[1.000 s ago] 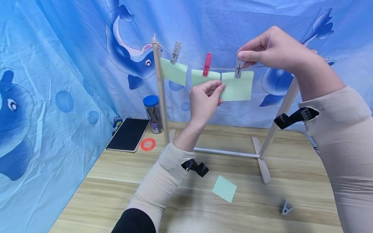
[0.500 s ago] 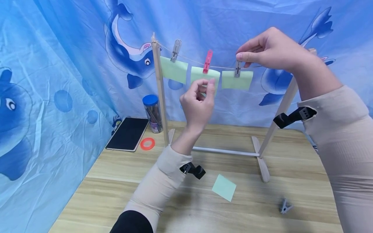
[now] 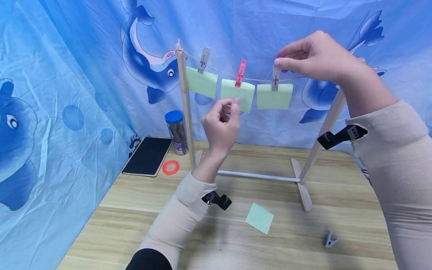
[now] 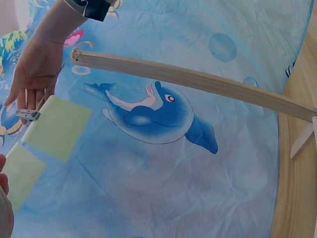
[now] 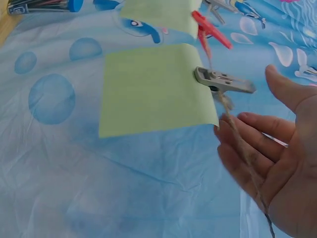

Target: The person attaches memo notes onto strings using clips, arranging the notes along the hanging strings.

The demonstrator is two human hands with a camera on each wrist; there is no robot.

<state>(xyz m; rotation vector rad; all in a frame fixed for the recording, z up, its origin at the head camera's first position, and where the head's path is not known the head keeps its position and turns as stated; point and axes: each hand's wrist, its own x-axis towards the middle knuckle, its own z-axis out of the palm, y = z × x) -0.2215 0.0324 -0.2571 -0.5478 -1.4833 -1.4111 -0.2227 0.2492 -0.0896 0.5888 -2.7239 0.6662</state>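
Observation:
Three pale green paper sheets hang from a cord (image 3: 258, 80) by clothespins. A grey clothespin (image 3: 275, 78) holds the right sheet (image 3: 275, 99). In the middle a red clothespin (image 3: 240, 73) holds another sheet (image 3: 237, 90), and at the left a second grey clothespin (image 3: 204, 60) bears the third sheet (image 3: 201, 83). My right hand (image 3: 314, 56) is beside the right clothespin; in the right wrist view its thumb and fingers are spread apart from the clothespin (image 5: 225, 80), the cord passing across the palm. My left hand (image 3: 221, 129), fingers loosely curled around nothing, hovers before the middle sheet.
Wooden posts (image 3: 186, 112) carry the cord, joined low by a white bar (image 3: 260, 175). On the table lie a loose green sheet (image 3: 260, 218), a grey clothespin (image 3: 330, 239), a red tape ring (image 3: 170, 167) and a black tablet (image 3: 147, 156). A blue-lidded jar (image 3: 177, 133) stands behind.
My left hand has let go of the right sheet's edge and moved left and down. My right hand has loosened from the right clothespin. The right sheet now hangs free, swaying.

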